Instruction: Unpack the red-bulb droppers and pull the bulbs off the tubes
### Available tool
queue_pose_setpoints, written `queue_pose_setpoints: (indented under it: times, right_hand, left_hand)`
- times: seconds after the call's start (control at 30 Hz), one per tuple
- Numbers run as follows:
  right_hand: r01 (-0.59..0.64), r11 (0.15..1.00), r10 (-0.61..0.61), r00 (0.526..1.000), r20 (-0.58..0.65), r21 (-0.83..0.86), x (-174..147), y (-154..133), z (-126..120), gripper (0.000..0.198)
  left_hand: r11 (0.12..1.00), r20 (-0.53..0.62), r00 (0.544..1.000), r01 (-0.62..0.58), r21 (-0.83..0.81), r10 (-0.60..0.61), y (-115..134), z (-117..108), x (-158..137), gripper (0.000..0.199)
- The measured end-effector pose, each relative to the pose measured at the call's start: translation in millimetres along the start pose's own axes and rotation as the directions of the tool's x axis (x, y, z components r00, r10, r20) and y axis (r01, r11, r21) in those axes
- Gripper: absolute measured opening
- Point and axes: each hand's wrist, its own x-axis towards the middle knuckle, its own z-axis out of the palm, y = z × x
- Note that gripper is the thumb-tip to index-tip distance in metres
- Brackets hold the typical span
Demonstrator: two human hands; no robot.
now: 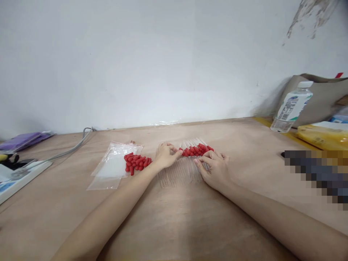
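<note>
A row of clear thin tubes [179,174] lies side by side on the wooden table [174,224], their far ends fitted with red rubber caps [198,149]. My left hand [166,155] rests at the left end of the capped row, fingertips pinched at a red cap. My right hand [214,167] lies on the right part of the tubes, fingers pressing them down. A loose pile of red caps [136,162] sits just left of my left hand, on the edge of clear plastic bags [112,167].
A plastic water bottle [291,107] leans against a grey bag [323,98] at the right, with yellow packets [324,135] in front. A grey cable [67,150], a white tray [19,177] and purple sheets [23,140] sit at the left. A white wall stands behind.
</note>
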Motion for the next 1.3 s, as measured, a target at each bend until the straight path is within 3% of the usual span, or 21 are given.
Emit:
queue_pose_setpoints:
  times: [0.1,0.23,0.33,0.47,0.77,0.97,1.13,1.3]
  right_hand:
    - [0.020,0.999,-0.018,0.999,-0.036,0.044,0.0,1.2,0.6,0.016]
    - [0.188,0.975,-0.185,0.982,-0.033,0.117,0.7,0.7,0.2,0.029]
    - [0.356,0.930,-0.359,0.933,0.014,0.092,0.8,-2.7,-1.7,0.046]
    - [0.494,0.869,-0.495,0.863,0.101,0.037,0.3,-6.7,-4.7,0.045]
    - [0.510,0.855,-0.518,0.851,0.090,0.096,-0.7,-7.1,1.6,0.015]
    - [0.510,0.849,-0.526,0.841,0.130,0.139,-1.9,-10.5,3.4,0.014]
    - [0.509,0.844,-0.532,0.835,0.139,0.168,-2.2,-15.7,0.8,0.014]
    - [0.510,0.832,-0.542,0.830,0.127,0.219,-3.5,-17.0,5.8,0.014]
  left_hand:
    - [0.999,-0.067,0.997,0.033,-0.010,-0.033,-7.3,-15.2,-20.3,0.028]
    - [0.992,-0.139,0.982,-0.123,0.040,0.127,-18.6,-33.2,-59.8,0.021]
    - [0.963,-0.165,0.951,-0.245,0.113,0.261,-22.8,-36.3,-83.4,0.016]
    - [0.925,-0.191,0.908,-0.349,0.150,0.374,-20.6,-32.6,-95.1,0.012]
    - [0.869,-0.169,0.853,-0.482,0.108,0.494,-18.2,-28.3,-94.2,0.011]
    - [0.823,-0.157,0.808,-0.556,0.117,0.568,-9.4,-21.8,-88.6,0.037]
    - [0.741,-0.180,0.719,-0.652,0.162,0.672,-3.0,-14.6,-83.7,0.019]
    - [0.728,-0.188,0.704,-0.661,0.179,0.685,-2.2,-13.7,-85.2,0.016]
